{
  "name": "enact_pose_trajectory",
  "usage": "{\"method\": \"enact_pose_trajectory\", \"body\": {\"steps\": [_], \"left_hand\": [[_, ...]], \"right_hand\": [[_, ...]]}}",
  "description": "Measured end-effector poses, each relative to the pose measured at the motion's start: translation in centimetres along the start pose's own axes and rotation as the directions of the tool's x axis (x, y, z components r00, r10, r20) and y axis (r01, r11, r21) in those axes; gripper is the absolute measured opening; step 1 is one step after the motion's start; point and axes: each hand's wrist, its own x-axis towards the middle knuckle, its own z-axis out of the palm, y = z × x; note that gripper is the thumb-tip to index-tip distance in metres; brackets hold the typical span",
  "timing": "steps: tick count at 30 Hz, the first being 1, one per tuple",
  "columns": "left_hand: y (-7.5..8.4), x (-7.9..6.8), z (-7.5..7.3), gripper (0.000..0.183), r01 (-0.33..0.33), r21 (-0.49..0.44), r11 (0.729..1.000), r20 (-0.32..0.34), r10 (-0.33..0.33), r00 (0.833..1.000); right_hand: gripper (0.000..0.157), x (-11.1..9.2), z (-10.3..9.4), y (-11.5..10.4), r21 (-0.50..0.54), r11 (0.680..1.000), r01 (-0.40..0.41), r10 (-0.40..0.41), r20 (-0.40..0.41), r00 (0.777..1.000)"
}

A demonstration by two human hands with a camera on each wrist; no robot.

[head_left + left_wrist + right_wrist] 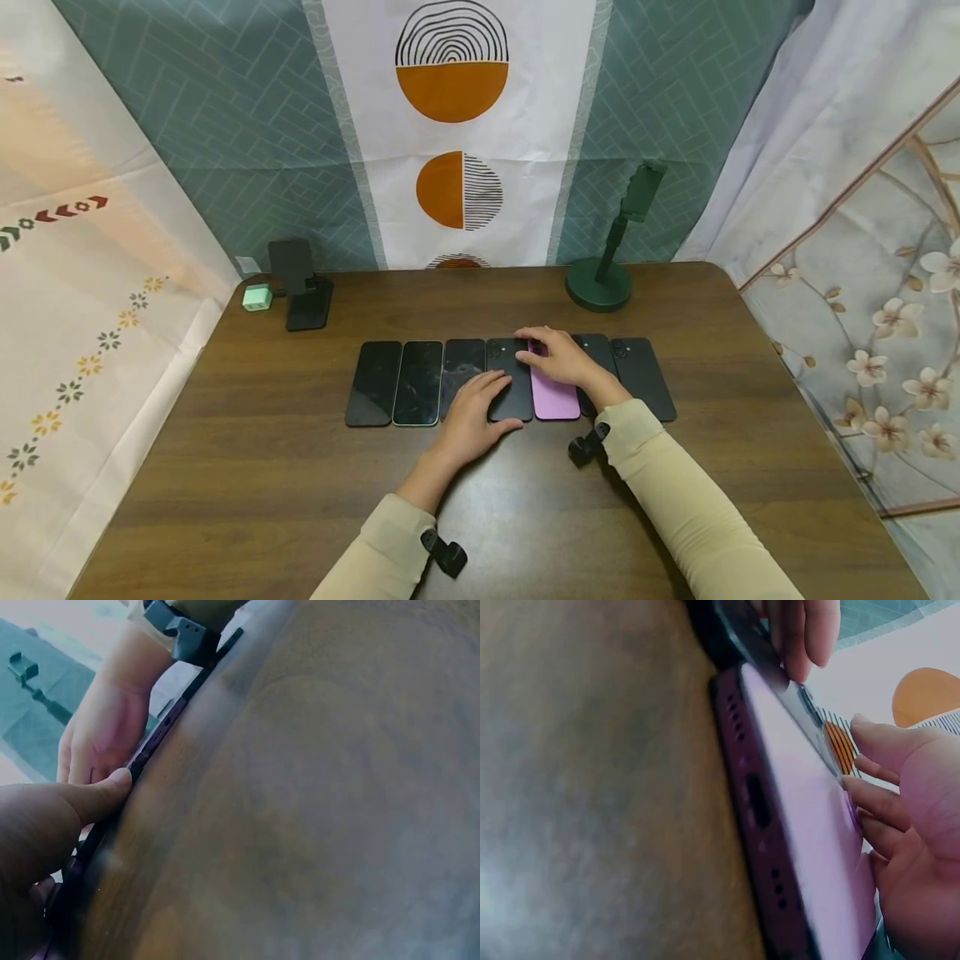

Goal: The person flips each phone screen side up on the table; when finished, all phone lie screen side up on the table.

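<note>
Several phones lie side by side in a row across the table. My left hand (468, 423) rests over a black phone (514, 403) near the middle, fingertips on its back and thumb by its near edge. To the right of that one lies a purple phone (556, 402). My right hand (558, 357) reaches across the purple phone's upper part, its fingertips around the top edges of the purple and black phones. In the right wrist view, the purple phone's bottom edge (754, 799) with its charging port faces the camera. The right hand hides the purple phone's top.
At the row's left end are dark phones, among them a black phone (373, 383); another black phone (645, 379) ends the right side. Behind stand a black phone stand (302, 283), a mint-green cube (257, 297) and a green phone stand (600, 283). Patterned cloths hang around the wooden table (247, 467).
</note>
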Motion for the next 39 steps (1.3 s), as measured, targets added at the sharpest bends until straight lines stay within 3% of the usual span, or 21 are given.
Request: {"method": "enact_pose_trajectory", "body": {"steps": [12,16,23,34,39], "left_hand": [[0.0,-0.5,-0.1,0.062,-0.035,0.000,0.999,0.014,0.035,0.999],[0.0,-0.7,-0.1,0.059,-0.046,-0.008,0.999,0.056,0.046,0.997],[0.0,-0.7,-0.2,0.062,-0.031,-0.054,0.998,0.084,0.035,0.996],[0.2,-0.8,-0.5,0.063,-0.088,-0.050,0.995,0.142,0.094,0.985],[0.4,-1.0,-0.8,0.051,-0.118,-0.039,0.992,0.152,0.123,0.981]], "right_hand": [[0.032,0.3,-0.4,0.3,0.241,0.963,-0.116,0.132,-0.052,0.990],[0.033,0.0,-0.7,0.7,0.323,0.943,-0.080,0.097,-0.036,0.995],[0.038,0.1,-1.2,1.2,0.371,0.928,-0.008,0.021,-0.032,0.999],[0.042,0.4,-1.0,1.3,0.477,0.879,0.013,0.013,-0.051,0.999],[0.040,1.2,-0.8,0.8,0.424,0.905,0.024,-0.004,-0.048,0.999]]}}
